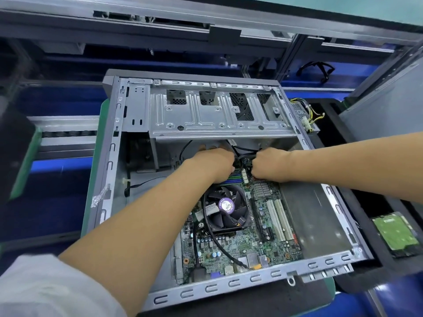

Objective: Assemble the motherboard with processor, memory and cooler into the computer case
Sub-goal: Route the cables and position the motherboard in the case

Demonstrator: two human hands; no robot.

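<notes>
Nearest me is my pale sleeve [45,289] at the lower left, and from it the left forearm runs up and across the open computer case [109,165], which lies on its side on a green mat [90,200]. The motherboard [240,243] is already down inside the case, flat on the tray, with the cooler [225,208] mounted on it — its fan label faces up — and the memory [235,177] seated just beyond the fan, partly under my wrist. The processor I cannot see; I take it to sit beneath the cooler. So the big placement looks done, and what I judge is left is the cabling at the far edge of the board, plus any screws, which I can't make out from here.

My left hand [214,162] is reaching in palm-down under the drive cage [219,110], fingers stretched forward toward the back wall; what they touch is hidden, so I cannot tell whether they hold anything. My right hand [269,164] comes in from the right, curled into a loose fist just beside the left — it seems to be pinching a black cable [246,154] near the board's edge, though the fingertips are out of view. A hard drive [394,234] waits off to the right, well apart from the case.
</notes>
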